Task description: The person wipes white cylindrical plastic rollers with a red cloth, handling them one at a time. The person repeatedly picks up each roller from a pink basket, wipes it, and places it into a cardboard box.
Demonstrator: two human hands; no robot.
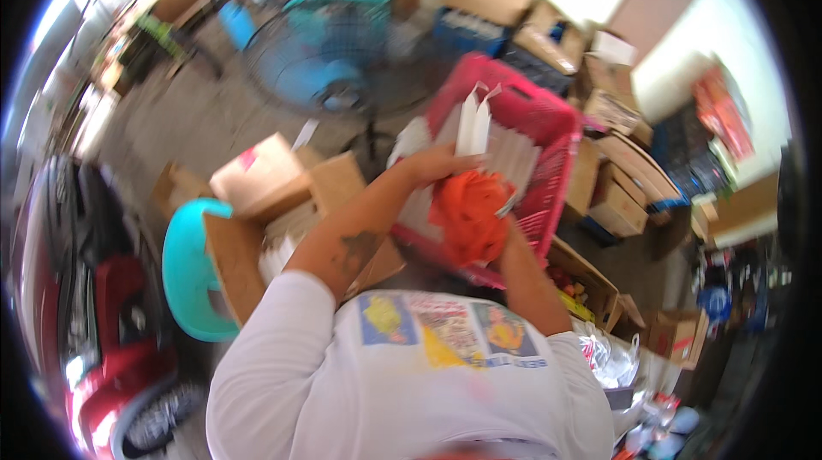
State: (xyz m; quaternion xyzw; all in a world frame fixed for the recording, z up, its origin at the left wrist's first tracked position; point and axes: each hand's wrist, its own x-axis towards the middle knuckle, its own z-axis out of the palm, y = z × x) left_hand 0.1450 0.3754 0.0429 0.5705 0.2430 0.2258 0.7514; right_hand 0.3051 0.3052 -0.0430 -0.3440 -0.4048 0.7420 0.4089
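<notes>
Two white candles point(473, 128) with looped wicks stand upright in my left hand point(438, 164), whose fingers are closed round them. Just below, a bunched orange cloth point(473, 216) covers most of my right hand point(507, 235) and touches the candles' lower end. The cloth is gathered at that hand, though its fingers are hidden. Beneath both hands is a pink plastic crate point(561, 139), where rows of more white candles point(516, 156) lie. At my left forearm, an open cardboard box point(235, 259) contains white pieces, too blurred to make out.
A turquoise basin point(181, 267) sits beside the open box. Beyond the crate stands a blue fan point(321, 83). Stacked cardboard boxes point(618, 199) line the right side, and a red motorbike point(120, 306) is at the left. A box of colourful items point(591, 289) lies near my right elbow.
</notes>
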